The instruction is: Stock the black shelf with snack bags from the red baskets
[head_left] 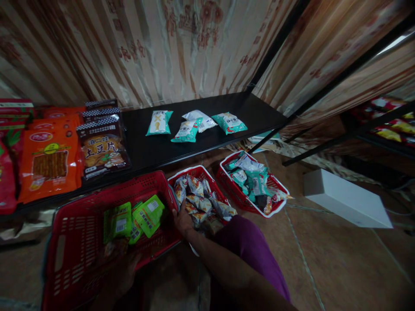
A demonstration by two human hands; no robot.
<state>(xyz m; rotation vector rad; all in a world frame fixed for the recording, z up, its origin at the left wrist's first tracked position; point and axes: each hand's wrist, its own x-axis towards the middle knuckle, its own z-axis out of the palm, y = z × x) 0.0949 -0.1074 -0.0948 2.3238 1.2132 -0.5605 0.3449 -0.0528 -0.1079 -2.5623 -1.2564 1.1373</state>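
Note:
A large red basket (113, 190) stands on the floor with several green packets (149, 215) inside. My right hand (183, 220) is at its right edge, beside a smaller red basket (199, 168) of silvery-brown snack packets (198, 202); how the fingers meet the rim is unclear. My left hand (121, 270) is low at the near side of the large basket, dark and blurred, its fingers hard to make out. Further right, another red basket (279, 206) holds teal and white packets (257, 181).
On the black shelf (142, 149) lie several teal and white bags (229, 122), with orange packets (50, 160) and dark packets (102, 149) at left. Black metal bars (311, 106) slant across the right. A white box (346, 198) is on the tiled floor.

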